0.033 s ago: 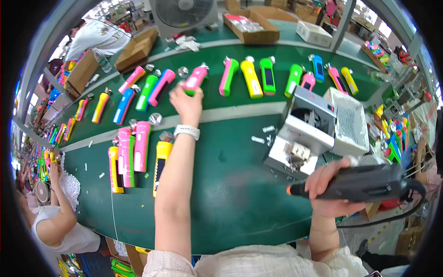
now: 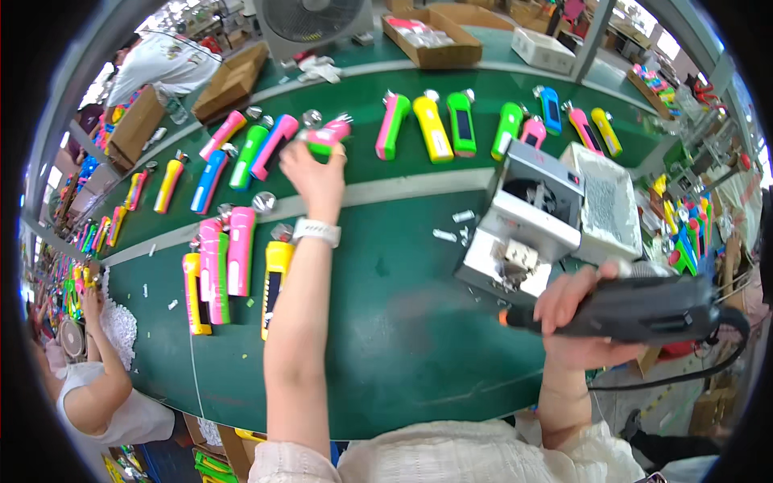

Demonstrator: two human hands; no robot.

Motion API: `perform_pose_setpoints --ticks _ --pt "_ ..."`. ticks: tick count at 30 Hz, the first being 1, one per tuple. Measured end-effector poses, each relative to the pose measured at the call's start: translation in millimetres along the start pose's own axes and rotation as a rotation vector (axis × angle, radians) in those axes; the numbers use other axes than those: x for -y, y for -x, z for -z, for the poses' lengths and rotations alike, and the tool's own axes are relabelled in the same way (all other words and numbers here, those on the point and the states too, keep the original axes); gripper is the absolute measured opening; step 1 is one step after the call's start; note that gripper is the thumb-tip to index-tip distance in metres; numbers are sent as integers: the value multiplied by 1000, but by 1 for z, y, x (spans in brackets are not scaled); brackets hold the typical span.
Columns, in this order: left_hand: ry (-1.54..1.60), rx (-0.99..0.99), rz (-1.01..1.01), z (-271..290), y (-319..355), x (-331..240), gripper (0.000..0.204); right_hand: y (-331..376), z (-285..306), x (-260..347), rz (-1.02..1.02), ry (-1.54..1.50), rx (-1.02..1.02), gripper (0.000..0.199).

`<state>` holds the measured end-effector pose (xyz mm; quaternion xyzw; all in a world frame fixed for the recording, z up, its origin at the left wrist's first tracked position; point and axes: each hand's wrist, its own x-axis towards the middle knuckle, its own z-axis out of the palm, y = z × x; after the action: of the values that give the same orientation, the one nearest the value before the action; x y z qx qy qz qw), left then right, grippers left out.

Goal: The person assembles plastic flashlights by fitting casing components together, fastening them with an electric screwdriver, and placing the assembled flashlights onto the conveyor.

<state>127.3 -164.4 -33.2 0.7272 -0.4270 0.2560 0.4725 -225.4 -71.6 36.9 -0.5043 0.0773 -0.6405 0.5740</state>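
My left hand (image 2: 312, 173), with a white band on the wrist, reaches over the far strip of the bench. Its fingers are closed round a pink and green flashlight (image 2: 326, 140), slightly blurred and lying almost sideways. Loose silver reflector cups (image 2: 311, 119) sit just beyond that hand. At the right, my right hand (image 2: 576, 322) grips a black electric screwdriver (image 2: 644, 310) whose orange tip points left. A black cable runs from its back end. Below the screwdriver's tip lies bare green bench top.
A grey metal screw feeder (image 2: 531, 205) stands beside a white tray (image 2: 609, 205). Several coloured flashlights (image 2: 461, 123) line the far strip; another group (image 2: 240, 253) lies nearer, left of my forearm. Behind are a fan (image 2: 312, 18) and cardboard boxes (image 2: 435, 50). A co-worker (image 2: 97, 394) sits at left.
The flashlight in my left hand has tipped from slanted to nearly sideways and shifted slightly left. The whole view has moved a little. My right hand keeps hold of the screwdriver.
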Motion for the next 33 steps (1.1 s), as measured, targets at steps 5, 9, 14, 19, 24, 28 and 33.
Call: perform_pose_setpoints --ticks 5,9,14,19,24,28,33 --pt "176 441 -641 113 40 -86 54 -40 9 -6 222 6 154 96" --pt "369 980 -733 148 114 -107 61 -54 6 -14 -87 6 162 92" --pt "235 1017 -603 166 121 -112 61 -64 1 -12 -119 163 97 89" --pt "207 1076 -502 172 117 -103 54 -24 -8 -20 -81 -277 211 104" --pt "252 1088 -471 171 117 -100 52 -10 -9 -46 -65 -261 323 99" --pt "232 1083 -469 170 117 -101 50 -7 -8 -57 -167 -141 403 91" --pt "245 1072 -512 167 116 -105 52 -2 -9 -48 -298 -77 441 78"
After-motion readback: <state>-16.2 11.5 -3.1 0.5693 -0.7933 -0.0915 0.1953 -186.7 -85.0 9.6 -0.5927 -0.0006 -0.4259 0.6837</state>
